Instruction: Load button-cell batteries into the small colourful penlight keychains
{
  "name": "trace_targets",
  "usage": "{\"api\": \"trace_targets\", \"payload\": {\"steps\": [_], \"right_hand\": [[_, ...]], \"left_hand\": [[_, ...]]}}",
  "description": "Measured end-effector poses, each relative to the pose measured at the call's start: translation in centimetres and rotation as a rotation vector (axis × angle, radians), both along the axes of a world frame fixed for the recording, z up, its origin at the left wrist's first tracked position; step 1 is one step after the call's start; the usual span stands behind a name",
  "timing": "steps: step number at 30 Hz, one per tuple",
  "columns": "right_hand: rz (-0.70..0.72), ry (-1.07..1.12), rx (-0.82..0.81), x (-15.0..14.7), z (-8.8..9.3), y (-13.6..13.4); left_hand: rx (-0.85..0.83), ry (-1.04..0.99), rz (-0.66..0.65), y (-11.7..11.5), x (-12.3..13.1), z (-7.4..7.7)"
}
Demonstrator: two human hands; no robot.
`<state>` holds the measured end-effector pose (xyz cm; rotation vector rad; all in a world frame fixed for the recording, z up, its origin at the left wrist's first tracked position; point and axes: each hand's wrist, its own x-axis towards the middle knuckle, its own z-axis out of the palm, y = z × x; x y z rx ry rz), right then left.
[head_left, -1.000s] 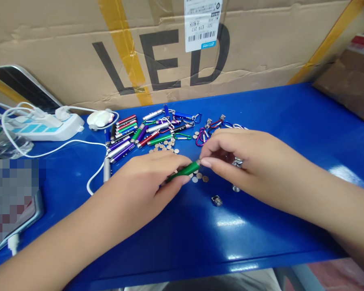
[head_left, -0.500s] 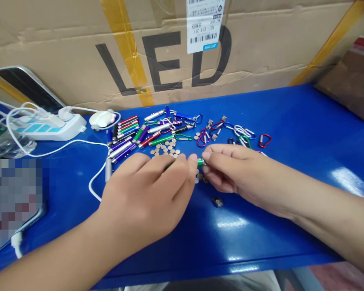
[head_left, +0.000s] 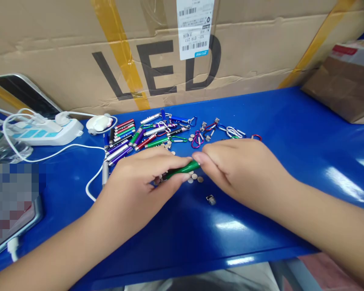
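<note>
Glossy blue metal fills the view: a surface (head_left: 291,133) backed by a big brown cardboard box (head_left: 261,52) printed with the black letters LED and bearing a white barcode label (head_left: 195,28). Near the middle of the surface, somewhat toward its front edge, both hands meet on a small green cylindrical flashlight (head_left: 183,169), which lies almost level with its right end slightly higher. The left hand (head_left: 139,182) is curled closed around the flashlight's left part, fingers over the top and thumb beneath. The right hand (head_left: 239,169) pinches the right end between thumb and fingertips, its other fingers folded in. Whether the flashlight touches the surface cannot be told.

Just below it lie a few flat round button cells (head_left: 195,177), and a small silver metal cap (head_left: 210,199) sits apart from them, nearer the front edge. Behind the hands, toward the back edge, lies a heap of coloured mini flashlights (head_left: 130,133), with loose coloured carabiner clips (head_left: 200,137) to its right. A white power strip (head_left: 48,131) with plugs and a white cable (head_left: 73,147) sits near the back left corner. A brown wrapped parcel (head_left: 342,93) rests at the back right corner. A flat device with a silver rim (head_left: 33,218), partly blurred, lies by the left front edge.
</note>
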<state>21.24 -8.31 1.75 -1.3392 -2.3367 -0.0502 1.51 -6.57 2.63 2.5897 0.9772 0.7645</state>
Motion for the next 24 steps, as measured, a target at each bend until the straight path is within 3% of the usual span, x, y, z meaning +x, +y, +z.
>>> {"api": "trace_targets", "payload": {"steps": [6, 10, 15, 19, 24], "right_hand": [[-0.088, 0.107, -0.020, -0.9, -0.5, -0.9], [-0.103, 0.298, -0.202, -1.3, -0.8, -1.0], [-0.148, 0.511, -0.433, -1.8, -1.0, -1.0], [-0.100, 0.442, -0.391, -1.4, -0.6, -0.8], [0.000, 0.113, -0.064, 0.1, 0.1, -0.1]], "left_hand": [[0.100, 0.044, 0.038, -0.9, 0.2, -0.4], [0.252, 0.109, 0.068, -1.4, 0.1, -0.6], [0.520, 0.127, -0.002, -1.4, -0.2, -0.3], [0.356, 0.117, 0.078, -0.9, -0.3, -0.3], [-0.011, 0.041, 0.047, 0.1, -0.2, 0.1]]}}
